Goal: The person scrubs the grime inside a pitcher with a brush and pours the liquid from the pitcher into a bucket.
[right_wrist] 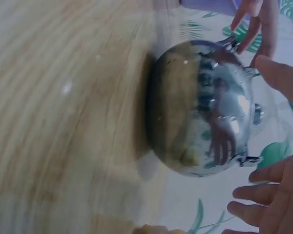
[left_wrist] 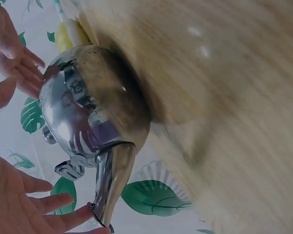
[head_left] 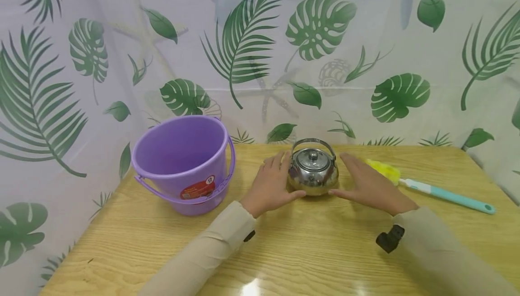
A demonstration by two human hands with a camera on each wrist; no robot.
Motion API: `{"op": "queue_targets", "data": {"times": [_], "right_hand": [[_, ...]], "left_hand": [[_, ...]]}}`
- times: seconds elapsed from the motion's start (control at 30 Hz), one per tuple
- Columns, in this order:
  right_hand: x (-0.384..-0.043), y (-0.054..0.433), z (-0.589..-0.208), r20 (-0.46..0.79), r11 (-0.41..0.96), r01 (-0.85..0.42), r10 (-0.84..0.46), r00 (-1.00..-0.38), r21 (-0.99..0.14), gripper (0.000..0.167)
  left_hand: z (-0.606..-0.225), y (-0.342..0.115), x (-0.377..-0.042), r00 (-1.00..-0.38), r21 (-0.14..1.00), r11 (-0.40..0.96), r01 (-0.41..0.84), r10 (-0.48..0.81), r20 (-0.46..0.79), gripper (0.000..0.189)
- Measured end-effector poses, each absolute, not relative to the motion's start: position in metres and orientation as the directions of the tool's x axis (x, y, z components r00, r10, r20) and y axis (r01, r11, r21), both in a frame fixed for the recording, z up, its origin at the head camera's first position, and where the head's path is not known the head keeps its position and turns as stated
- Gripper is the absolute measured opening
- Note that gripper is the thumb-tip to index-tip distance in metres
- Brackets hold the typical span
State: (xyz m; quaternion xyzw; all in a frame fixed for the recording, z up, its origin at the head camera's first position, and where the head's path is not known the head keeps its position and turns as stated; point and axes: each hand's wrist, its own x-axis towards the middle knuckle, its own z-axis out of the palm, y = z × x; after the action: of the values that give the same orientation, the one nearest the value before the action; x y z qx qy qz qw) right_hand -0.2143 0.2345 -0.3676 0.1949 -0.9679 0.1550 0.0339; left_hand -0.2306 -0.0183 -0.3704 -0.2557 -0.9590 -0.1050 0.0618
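A shiny steel teapot [head_left: 312,179] with a raised handle and a knobbed lid stands upright on the wooden table. My left hand [head_left: 273,184] is at its left side, fingers extended; in the left wrist view the fingertips [left_wrist: 78,218] reach the tip of the spout [left_wrist: 110,185], seemingly touching it. On the other side is my right hand [head_left: 370,185], fingers straight and thumb pointing toward the pot. The right wrist view shows its fingers [right_wrist: 259,192] close to the steel body, contact uncertain. Neither hand grips anything.
A purple bucket [head_left: 178,185] with its handle hanging down stands on the left. A brush with a fluffy yellow head [head_left: 383,171] and a white and turquoise handle [head_left: 459,199] lies to the right. Behind the wooden table [head_left: 292,255] hangs a leaf-patterned cloth [head_left: 260,120].
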Motion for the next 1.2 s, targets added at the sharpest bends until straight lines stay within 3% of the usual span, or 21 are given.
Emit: {"op": "queue_targets", "data": {"times": [0.17, 0.33, 0.8, 1.0, 1.2], "right_hand": [[-0.233, 0.234, -0.381, 0.074, 0.827, -0.384, -0.390, -0.918, -0.410, 0.102], [-0.245, 0.233, -0.390, 0.066, 0.807, -0.388, -0.402, -0.913, -0.445, 0.103], [-0.259, 0.219, -0.395, 0.117, 0.770, -0.447, -0.446, -0.887, -0.454, 0.101], [-0.259, 0.209, -0.394, 0.081, 0.749, -0.424, -0.449, -0.890, -0.508, 0.103], [-0.255, 0.202, -0.391, 0.070, 0.785, -0.416, -0.434, -0.898, -0.459, 0.104]], "left_hand": [[-0.370, -0.011, -0.238, -0.874, 0.139, 0.864, 0.484, 0.468, 0.132, 0.100], [-0.372, -0.008, -0.242, -0.890, 0.149, 0.878, 0.454, 0.440, 0.117, 0.100], [-0.382, -0.015, -0.259, -0.925, 0.147, 0.913, 0.379, 0.378, 0.040, 0.093], [-0.386, -0.021, -0.260, -0.923, 0.072, 0.922, 0.382, 0.375, 0.090, 0.095], [-0.384, -0.028, -0.259, -0.922, 0.053, 0.923, 0.380, 0.375, 0.094, 0.097]]}}
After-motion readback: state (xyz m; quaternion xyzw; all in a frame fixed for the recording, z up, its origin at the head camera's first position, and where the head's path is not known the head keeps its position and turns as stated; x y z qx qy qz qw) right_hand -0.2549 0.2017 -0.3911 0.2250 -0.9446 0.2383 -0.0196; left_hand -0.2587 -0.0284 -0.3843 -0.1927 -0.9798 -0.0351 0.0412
